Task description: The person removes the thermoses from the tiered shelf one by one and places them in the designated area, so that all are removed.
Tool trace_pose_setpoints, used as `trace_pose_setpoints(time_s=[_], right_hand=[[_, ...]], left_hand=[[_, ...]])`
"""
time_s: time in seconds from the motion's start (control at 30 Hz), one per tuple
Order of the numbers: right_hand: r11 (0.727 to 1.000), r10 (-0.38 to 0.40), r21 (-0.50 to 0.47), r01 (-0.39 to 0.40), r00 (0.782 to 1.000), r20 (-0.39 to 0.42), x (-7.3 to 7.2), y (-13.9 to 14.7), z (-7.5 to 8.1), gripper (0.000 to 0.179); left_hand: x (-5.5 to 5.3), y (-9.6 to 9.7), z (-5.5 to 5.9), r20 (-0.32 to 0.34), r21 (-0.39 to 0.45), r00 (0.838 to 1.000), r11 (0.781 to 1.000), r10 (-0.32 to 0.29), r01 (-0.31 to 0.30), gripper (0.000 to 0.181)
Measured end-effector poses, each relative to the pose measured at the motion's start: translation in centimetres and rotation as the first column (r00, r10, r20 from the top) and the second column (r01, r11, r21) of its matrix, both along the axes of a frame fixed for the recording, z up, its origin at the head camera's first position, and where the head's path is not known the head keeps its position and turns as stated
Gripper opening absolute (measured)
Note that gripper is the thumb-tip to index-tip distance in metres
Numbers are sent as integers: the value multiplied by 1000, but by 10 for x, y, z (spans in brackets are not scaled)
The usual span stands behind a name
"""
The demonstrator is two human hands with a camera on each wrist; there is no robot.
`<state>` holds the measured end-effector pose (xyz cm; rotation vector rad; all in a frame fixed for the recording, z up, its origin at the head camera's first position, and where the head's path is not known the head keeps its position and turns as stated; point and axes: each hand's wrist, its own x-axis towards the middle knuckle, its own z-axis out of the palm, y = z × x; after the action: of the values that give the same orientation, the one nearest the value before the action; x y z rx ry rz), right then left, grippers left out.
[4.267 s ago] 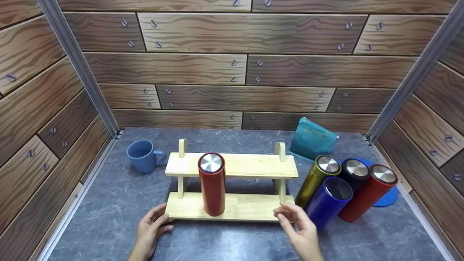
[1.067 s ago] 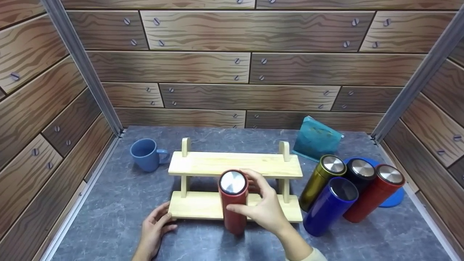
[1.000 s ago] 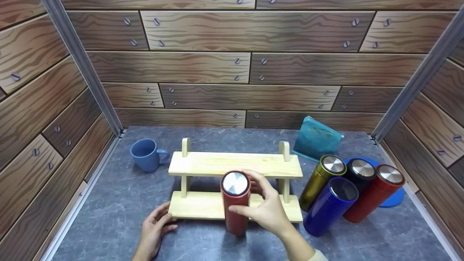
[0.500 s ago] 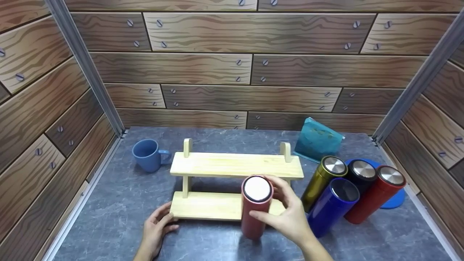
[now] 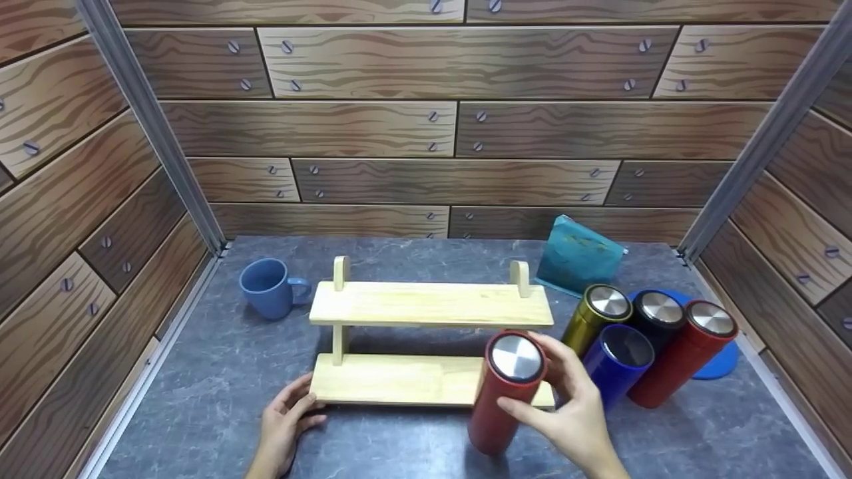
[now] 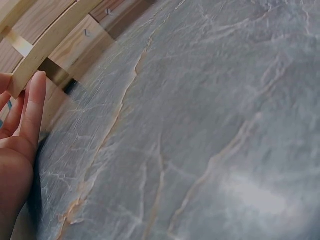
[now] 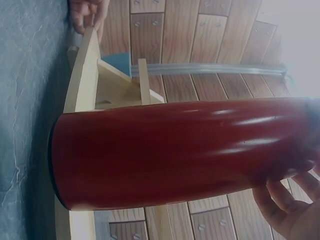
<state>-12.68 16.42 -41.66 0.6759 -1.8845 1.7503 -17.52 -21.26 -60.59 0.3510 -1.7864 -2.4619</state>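
My right hand [image 5: 572, 406] grips a red thermos bottle [image 5: 496, 412] with a silver lid, thumb on its near side and fingers behind. The bottle leans slightly, in front of the right end of a two-tier wooden shelf [image 5: 386, 379], and covers part of its lower board. In the right wrist view the thermos bottle [image 7: 165, 150] lies across most of the picture, its black-edged base close over the table. My left hand [image 5: 286, 419] holds the lower board's left front corner. The left wrist view has this hand [image 6: 25, 120] with the board's end [image 6: 30, 65] between its fingers.
Right of the shelf stand a gold bottle [image 5: 586, 322], a dark bottle [image 5: 657, 316], a blue bottle [image 5: 616, 372] and a second red bottle [image 5: 682, 359]. A blue disc [image 5: 722, 364] shows behind them. A teal pouch [image 5: 579, 256] and a blue mug [image 5: 266, 293] stand farther back.
The red thermos bottle stood on the lower board; my right hand has taken hold of it, brought it forward off the board and carried it right. My left hand has stayed at the corner.
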Motion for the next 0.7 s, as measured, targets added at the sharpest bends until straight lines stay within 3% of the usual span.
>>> trace_pose_setpoints(time_s=[0.1, 0.23, 0.47, 0.7], right_hand=[[998, -68, 11, 67, 995, 69, 1, 9, -9, 80], [985, -170, 34, 167, 971, 169, 4, 20, -18, 82], [985, -151, -65, 158, 984, 93, 10, 37, -30, 84], [973, -190, -100, 206, 970, 153, 23, 51, -30, 86]], left_hand=[[0, 0, 0, 9, -4, 1000, 1000, 4, -4, 54], [0, -1, 0, -3, -3, 1000, 1000, 0, 0, 53], [0, -2, 1, 12, -7, 1000, 1000, -6, 6, 54], [1, -2, 0, 6, 7, 1000, 1000, -11, 11, 54]])
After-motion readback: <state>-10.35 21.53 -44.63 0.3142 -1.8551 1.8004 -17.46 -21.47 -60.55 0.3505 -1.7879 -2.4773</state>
